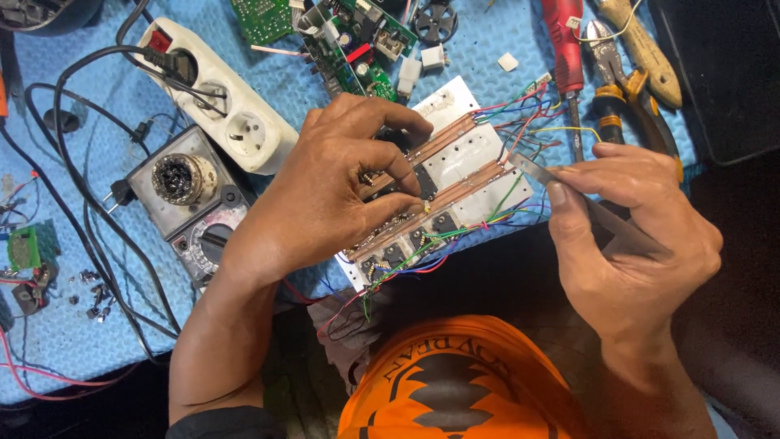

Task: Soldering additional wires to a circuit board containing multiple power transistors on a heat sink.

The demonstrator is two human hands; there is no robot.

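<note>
A: Board position?

B: White rectangular circuit board with copper strips and coloured wires is propped at the near edge of the blue foam-covered desk, tilted. It is pinned by the left hand; grip closed on the copper strips.

A: Right side?

B: Thin flat metal blade is pinched in the right hand, tip touching the board's right edge. White power strip and grey analogue multimeter are seen left of the board.

left hand hides board middle
</note>
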